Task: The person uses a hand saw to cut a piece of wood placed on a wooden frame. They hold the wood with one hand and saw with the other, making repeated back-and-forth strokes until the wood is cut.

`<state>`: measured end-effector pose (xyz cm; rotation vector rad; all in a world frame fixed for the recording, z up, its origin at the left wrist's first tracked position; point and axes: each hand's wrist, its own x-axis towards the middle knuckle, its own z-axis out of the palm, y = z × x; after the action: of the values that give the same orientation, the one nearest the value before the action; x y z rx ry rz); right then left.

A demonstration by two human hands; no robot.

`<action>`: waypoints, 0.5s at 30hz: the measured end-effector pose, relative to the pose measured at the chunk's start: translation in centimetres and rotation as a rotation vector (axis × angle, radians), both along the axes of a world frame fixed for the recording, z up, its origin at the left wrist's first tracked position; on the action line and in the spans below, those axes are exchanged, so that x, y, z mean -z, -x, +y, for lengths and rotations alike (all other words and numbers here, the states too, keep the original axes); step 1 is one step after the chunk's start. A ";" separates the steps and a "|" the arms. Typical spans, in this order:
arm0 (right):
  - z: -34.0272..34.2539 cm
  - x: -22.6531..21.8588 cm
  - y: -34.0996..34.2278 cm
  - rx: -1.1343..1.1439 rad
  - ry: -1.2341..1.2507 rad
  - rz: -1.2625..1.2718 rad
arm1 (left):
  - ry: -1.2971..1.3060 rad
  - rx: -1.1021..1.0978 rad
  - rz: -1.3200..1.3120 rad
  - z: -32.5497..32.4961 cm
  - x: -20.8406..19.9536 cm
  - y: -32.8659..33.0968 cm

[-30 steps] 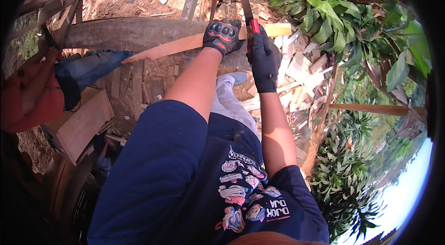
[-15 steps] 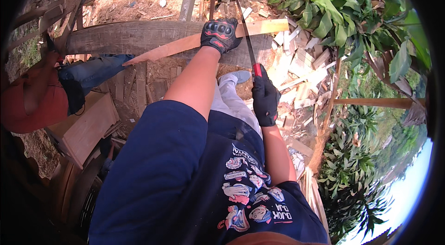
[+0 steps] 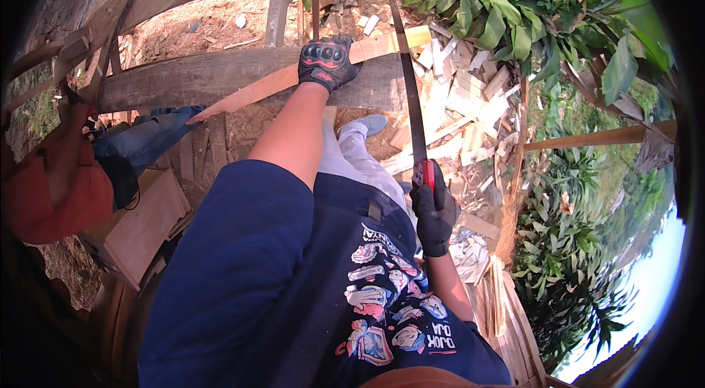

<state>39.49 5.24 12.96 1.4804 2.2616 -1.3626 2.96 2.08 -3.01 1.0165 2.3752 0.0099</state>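
Pale tapered wooden strip (image 3: 250, 91) slanting across weathered brown plank surface (image 3: 176, 81) | black-gloved left grip (image 3: 325, 65), nearer, curled over strip | black-gloved right grip (image 3: 435, 215) clamping red-handled dark saw (image 3: 413, 110), blade crossing strip at surface's right end

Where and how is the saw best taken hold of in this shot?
Best, I'd judge, by its red handle, coming from the person's side, with fingers wrapped around it, as the right hand has it. The handle is the thick end nearest the body; the long, thin blade points away and crosses the light plank, so it offers a poorer grip.
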 end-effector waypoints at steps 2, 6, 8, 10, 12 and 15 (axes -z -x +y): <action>1.6 2.1 5.5 0.043 0.001 0.215 | -0.011 0.009 0.009 0.2 0.0 0.1; 5.1 8.3 15.3 -0.063 -0.080 0.410 | -0.008 0.037 0.033 -0.1 -0.3 0.5; 5.4 9.9 18.4 -0.017 -0.056 0.381 | 0.032 0.028 -0.015 0.7 -1.4 0.4; 5.3 11.0 20.0 0.013 -0.031 0.379 | 0.018 0.047 -0.001 0.3 -0.8 0.5; 4.6 12.3 20.3 0.045 -0.007 0.390 | -0.006 0.045 -0.007 0.0 -0.7 0.4; 4.3 12.8 20.1 -0.025 -0.061 0.386 | -0.035 0.025 0.014 -0.1 -0.2 0.4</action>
<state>19.40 9.58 0.20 1.2901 2.5533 -1.7118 2.61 1.93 -2.84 1.0663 2.3824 0.0353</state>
